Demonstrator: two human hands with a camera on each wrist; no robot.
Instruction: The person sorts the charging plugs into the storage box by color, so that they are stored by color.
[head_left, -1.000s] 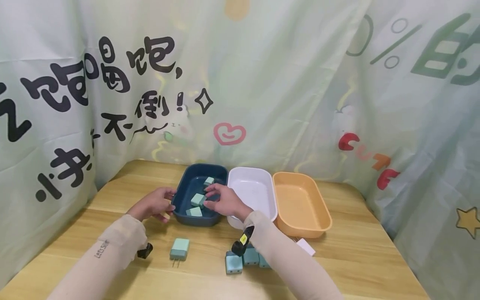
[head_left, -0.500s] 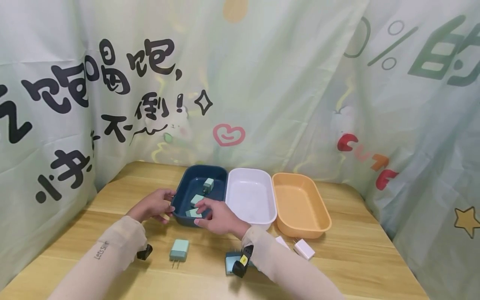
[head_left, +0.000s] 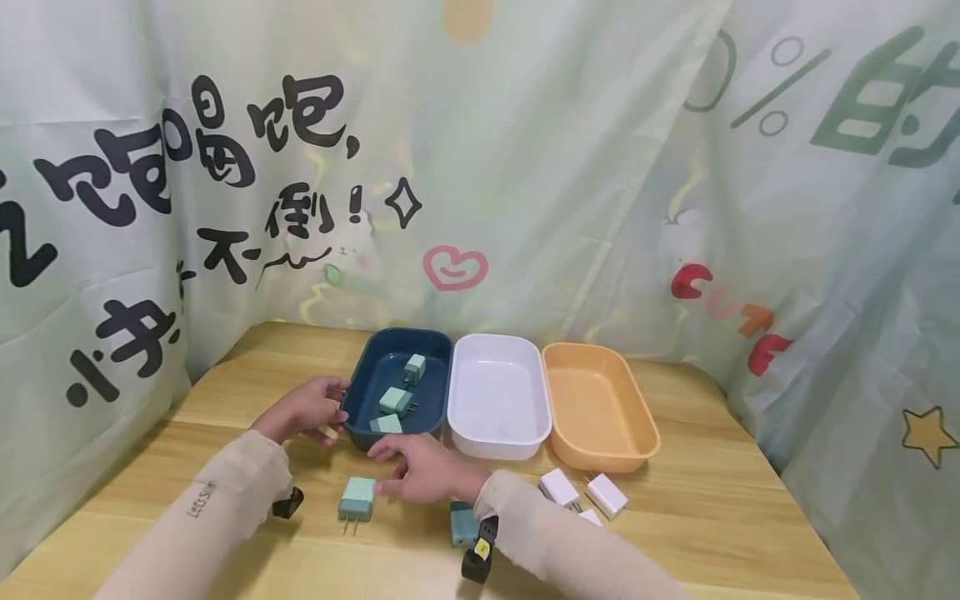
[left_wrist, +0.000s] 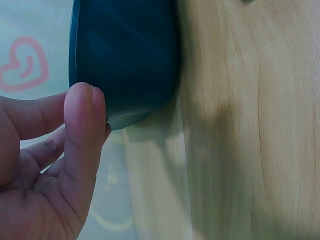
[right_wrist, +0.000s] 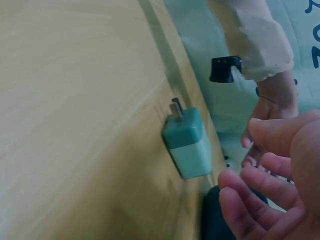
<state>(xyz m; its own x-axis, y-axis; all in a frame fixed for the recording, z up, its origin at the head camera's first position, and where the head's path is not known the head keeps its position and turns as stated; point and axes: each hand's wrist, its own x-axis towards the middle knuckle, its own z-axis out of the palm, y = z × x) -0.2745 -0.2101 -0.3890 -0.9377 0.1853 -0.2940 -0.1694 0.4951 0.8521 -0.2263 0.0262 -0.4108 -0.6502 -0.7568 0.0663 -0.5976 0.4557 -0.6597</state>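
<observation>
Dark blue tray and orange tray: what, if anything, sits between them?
The white tray sits between the dark blue tray and the orange tray; the head view shows this.

Block-shaped two-tone green plug charger (head_left: 357, 500) lying on the table's (head_left: 405, 567) left half, paired metal prongs (right_wrist: 176, 111) pointing away from the back edge, rounded-rectangular navy plastic tray (head_left: 380, 372) upright near that edge, three similar green chargers (head_left: 394, 400) inside.

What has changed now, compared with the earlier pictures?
The right hand has drawn back from over the dark-blue rectangular plastic tray, down the head view, to beside the two-tone green boxy plastic charger, holding nothing. The left hand still holds the tray's side; tray and charger stayed.
</observation>
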